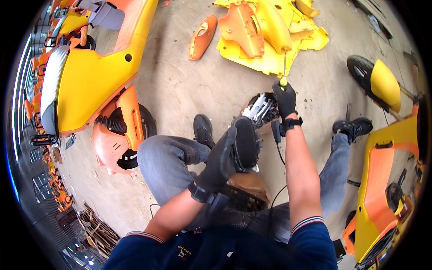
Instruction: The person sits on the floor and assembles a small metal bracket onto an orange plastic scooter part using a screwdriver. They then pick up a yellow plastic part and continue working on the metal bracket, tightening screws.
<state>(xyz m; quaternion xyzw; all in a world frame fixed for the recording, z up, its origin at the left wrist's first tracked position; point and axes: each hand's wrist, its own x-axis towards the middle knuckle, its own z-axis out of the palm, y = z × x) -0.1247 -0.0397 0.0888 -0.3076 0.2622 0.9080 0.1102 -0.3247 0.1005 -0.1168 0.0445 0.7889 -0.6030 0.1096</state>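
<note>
"Left hand [219, 162], in the head view, grips a black oval part [246, 146] just right of its palm; right hand [284, 100] is closed round a screwdriver [283, 82], tip pointing away."

"What could go wrong?"

"Slack left fingers could drop the part. A forward jab could scratch the yellow panels [272, 26] beyond the right hand."

"And the cable [280, 152] below the right hand?"

"It could snag mid-reach and jerk the screwdriver."

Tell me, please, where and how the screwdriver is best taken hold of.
Probably by its yellow handle, coming from the person's side: the handle is thicker, and the thin shaft points away, toward the yellow panels. The right hand holds it there.
</note>
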